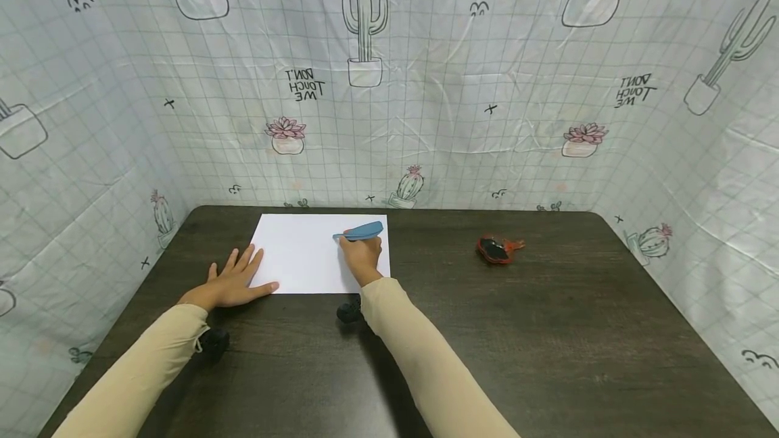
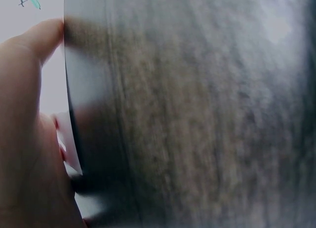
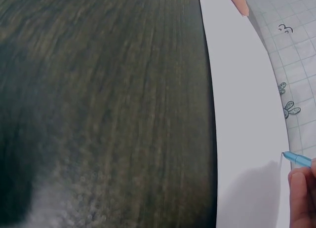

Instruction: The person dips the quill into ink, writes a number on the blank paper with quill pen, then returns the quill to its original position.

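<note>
A white sheet of paper lies on the dark wooden table. My left hand rests with fingers spread at the sheet's left edge; its thumb lies on the near left corner. In the left wrist view the left hand shows along the paper's edge. My right hand pinches a blue pen with a broad, feather-like upper end, over the right part of the sheet. The right wrist view shows the pen's tip at the paper's surface; whether it touches, I cannot tell. No marks are discernible on the sheet.
To the right on the table lies a small object, black with a red-orange rim and a projecting end; its kind is unclear. A white grid-patterned cloth with cactus drawings stands behind the table and along both sides.
</note>
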Motion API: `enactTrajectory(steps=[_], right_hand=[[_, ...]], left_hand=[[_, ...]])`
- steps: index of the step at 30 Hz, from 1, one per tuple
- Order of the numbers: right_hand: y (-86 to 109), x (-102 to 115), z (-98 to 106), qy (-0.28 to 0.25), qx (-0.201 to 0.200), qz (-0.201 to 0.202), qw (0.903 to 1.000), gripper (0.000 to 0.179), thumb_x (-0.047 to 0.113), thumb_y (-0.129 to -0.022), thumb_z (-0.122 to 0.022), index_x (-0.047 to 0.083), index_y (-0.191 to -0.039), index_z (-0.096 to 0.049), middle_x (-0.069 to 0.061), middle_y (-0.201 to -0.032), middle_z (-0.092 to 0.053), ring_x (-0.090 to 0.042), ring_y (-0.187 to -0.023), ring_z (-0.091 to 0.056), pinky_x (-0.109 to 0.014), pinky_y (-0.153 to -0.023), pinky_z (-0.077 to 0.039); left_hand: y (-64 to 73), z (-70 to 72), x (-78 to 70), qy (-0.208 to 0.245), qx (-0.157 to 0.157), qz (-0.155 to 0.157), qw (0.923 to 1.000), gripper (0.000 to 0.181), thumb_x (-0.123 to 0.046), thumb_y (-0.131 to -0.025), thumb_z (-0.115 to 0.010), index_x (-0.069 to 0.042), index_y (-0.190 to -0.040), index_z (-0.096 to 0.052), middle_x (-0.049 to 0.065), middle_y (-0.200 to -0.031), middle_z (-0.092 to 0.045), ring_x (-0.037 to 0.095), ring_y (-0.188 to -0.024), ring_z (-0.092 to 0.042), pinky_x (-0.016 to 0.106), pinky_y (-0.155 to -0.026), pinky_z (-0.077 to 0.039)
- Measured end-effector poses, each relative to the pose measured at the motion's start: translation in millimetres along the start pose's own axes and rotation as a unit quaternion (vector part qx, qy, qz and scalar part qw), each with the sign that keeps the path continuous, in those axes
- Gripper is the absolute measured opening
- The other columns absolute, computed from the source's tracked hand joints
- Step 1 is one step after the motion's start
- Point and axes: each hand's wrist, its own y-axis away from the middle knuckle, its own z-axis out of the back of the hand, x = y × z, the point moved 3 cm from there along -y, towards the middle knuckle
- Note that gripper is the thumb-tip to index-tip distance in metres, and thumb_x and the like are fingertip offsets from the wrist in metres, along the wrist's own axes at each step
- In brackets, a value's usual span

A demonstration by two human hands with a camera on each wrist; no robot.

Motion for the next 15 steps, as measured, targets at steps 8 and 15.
enactTrajectory(steps=[8,15], right_hand=[[-0.1,-1.8,-0.1,-0.003,-0.002,-0.003,1.0,0.008,0.016,-0.083,-0.074,0.011,-0.088,-0.077,-0.005,-0.087,-0.072,-0.027,-0.089,-0.066,-0.041,-0.086,-0.049],[2.4,-3.6,-1.6,-0.025,0.002,0.004,0.9997,0.007,0.014,-0.082,-0.075,0.01,-0.088,-0.077,-0.005,-0.087,-0.072,-0.025,-0.088,-0.066,-0.04,-0.084,-0.05]], left_hand=[[-1.0,-1.0,2.5,0.006,0.0,-0.002,1.0,0.099,-0.064,-0.09,-0.047,-0.003,-0.154,-0.003,0.023,-0.158,0.009,0.05,-0.141,0.012,0.076,-0.098,0.013],[-2.3,-4.9,7.2,0.008,0.005,0.002,1.0,0.104,-0.074,-0.087,-0.042,-0.008,-0.155,0.002,0.017,-0.159,0.013,0.046,-0.142,0.015,0.073,-0.099,0.017]])
